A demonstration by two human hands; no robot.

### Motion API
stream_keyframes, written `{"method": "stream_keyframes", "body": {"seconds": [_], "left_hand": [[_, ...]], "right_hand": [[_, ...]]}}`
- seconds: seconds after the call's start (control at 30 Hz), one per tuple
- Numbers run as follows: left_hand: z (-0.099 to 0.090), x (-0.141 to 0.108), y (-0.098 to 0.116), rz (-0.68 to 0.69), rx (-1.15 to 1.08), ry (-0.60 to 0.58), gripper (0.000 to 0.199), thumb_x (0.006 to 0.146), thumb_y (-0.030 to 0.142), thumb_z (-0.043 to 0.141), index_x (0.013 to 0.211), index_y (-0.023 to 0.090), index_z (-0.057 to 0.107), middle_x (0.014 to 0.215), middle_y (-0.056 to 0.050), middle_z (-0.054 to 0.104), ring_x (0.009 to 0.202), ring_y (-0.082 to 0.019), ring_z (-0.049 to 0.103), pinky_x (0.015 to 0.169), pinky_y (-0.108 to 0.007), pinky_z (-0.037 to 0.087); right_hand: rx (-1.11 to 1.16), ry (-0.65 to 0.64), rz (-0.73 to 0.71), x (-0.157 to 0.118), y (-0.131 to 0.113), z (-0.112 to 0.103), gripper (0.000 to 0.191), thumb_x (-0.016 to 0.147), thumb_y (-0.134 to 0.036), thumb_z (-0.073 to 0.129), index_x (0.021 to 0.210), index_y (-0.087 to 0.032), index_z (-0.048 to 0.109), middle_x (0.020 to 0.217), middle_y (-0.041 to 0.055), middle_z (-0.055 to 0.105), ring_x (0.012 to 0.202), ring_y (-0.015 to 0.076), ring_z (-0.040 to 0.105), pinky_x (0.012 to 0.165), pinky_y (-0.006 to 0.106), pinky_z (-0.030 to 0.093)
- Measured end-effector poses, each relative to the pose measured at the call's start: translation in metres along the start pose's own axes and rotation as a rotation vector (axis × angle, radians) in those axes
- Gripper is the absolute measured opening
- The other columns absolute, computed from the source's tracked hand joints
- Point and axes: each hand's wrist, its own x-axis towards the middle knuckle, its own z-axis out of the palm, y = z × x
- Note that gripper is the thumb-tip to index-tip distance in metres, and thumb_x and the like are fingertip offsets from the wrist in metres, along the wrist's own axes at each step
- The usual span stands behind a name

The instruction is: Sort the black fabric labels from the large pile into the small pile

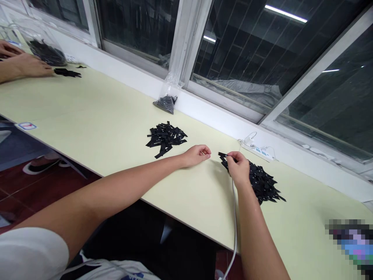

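Note:
My left hand [196, 156] hovers over the middle of the table, fingers curled into a pinch; a tiny pale sliver shows at the fingertips, too small to name. My right hand [239, 168] is closed on a short black fabric strip [223, 154], whose end sticks out left of the thumb. Beneath and beyond that hand lies a large pile of black strips [264, 182], partly covered by it. A smaller pile of black strips [166, 136] rests on the table to the left, beyond my left forearm.
A clear bag of black pieces [166, 103] leans by the window ledge. A white power strip [258, 151] sits behind the large pile, and a white cable [234, 217] crosses the table edge. Far left, another person's hands [25, 64] work near another bag [48, 52]. A pixelated object [354, 243] lies right.

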Motion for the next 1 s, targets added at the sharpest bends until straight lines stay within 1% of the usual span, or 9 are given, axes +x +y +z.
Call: {"method": "stream_keyframes", "body": {"seconds": [0.1,0.23,0.43,0.53,0.73,0.8,0.9,0.97,1.0], "left_hand": [[-0.003,0.001,-0.003,-0.015,0.045,0.005,0.022,0.084,0.033,0.063,0.094,0.014,0.063,0.084,-0.002,0.061,0.077,-0.012,0.053,0.073,-0.027,0.045],[-0.004,0.0,-0.003,-0.024,0.069,-0.033,0.02,0.084,0.033,0.063,0.092,0.014,0.065,0.084,-0.003,0.061,0.076,-0.013,0.053,0.073,-0.028,0.045],[-0.005,0.0,-0.003,-0.034,0.084,-0.056,0.02,0.084,0.034,0.063,0.09,0.015,0.065,0.08,-0.001,0.06,0.074,-0.012,0.053,0.073,-0.027,0.045],[-0.006,0.001,-0.004,-0.05,0.102,-0.068,0.021,0.084,0.035,0.062,0.091,0.015,0.065,0.082,-0.002,0.061,0.075,-0.013,0.053,0.073,-0.027,0.044],[-0.005,-0.001,-0.005,-0.035,0.154,-0.061,0.022,0.087,0.035,0.058,0.093,0.015,0.065,0.085,-0.003,0.063,0.077,-0.014,0.055,0.073,-0.028,0.045],[-0.007,-0.001,-0.004,0.003,0.241,-0.056,0.021,0.089,0.035,0.056,0.094,0.016,0.065,0.087,-0.004,0.064,0.077,-0.015,0.056,0.074,-0.029,0.045],[-0.02,0.001,0.001,0.105,0.535,-0.029,0.019,0.091,0.031,0.052,0.097,0.018,0.066,0.095,-0.006,0.066,0.085,-0.019,0.057,0.081,-0.033,0.045],[-0.035,0.003,0.004,0.174,0.784,0.082,0.021,0.092,0.028,0.05,0.102,0.018,0.066,0.109,-0.01,0.064,0.105,-0.024,0.055,0.094,-0.038,0.042],[-0.043,0.004,0.005,0.167,0.892,0.149,0.023,0.092,0.026,0.049,0.107,0.019,0.065,0.118,-0.011,0.062,0.114,-0.026,0.051,0.099,-0.041,0.039]], "right_hand": [[-0.235,0.188,0.043,0.011,0.008,-0.031,0.02,0.072,-0.034,0.059,0.082,-0.021,0.07,0.085,0.0063,0.071,0.079,0.0231,0.062,0.081,0.035,0.047],[-0.503,0.256,0.184,0.02,0.026,-0.063,0.02,0.071,-0.032,0.057,0.082,-0.023,0.072,0.09,0.0085,0.072,0.084,0.0272,0.062,0.085,0.04,0.045],[-0.715,0.238,0.409,0.025,0.052,-0.074,0.021,0.068,-0.03,0.061,0.084,-0.026,0.075,0.092,0.0141,0.071,0.093,0.0357,0.061,0.086,0.051,0.043],[-0.754,0.23,0.45,0.025,0.058,-0.074,0.022,0.07,-0.032,0.061,0.087,-0.026,0.074,0.094,0.0152,0.07,0.097,0.037,0.061,0.088,0.054,0.042],[-0.795,0.326,0.406,0.023,0.062,-0.073,0.033,0.074,-0.036,0.06,0.102,-0.024,0.072,0.116,0.0198,0.064,0.116,0.0428,0.05,0.092,0.059,0.039],[-0.816,0.343,0.377,0.021,0.062,-0.072,0.035,0.075,-0.036,0.06,0.105,-0.022,0.071,0.119,0.0207,0.062,0.117,0.043,0.048,0.093,0.059,0.038],[-0.822,0.382,0.274,0.017,0.057,-0.067,0.034,0.077,-0.034,0.057,0.106,-0.021,0.07,0.119,0.0208,0.061,0.116,0.0417,0.047,0.093,0.058,0.037],[-0.788,0.44,0.168,0.016,0.051,-0.061,0.034,0.079,-0.032,0.055,0.106,-0.019,0.069,0.12,0.0201,0.061,0.115,0.0407,0.047,0.092,0.056,0.036],[-0.764,0.461,0.112,0.015,0.047,-0.057,0.033,0.079,-0.03,0.054,0.107,-0.019,0.069,0.12,0.0197,0.061,0.114,0.0401,0.047,0.092,0.056,0.036]]}}
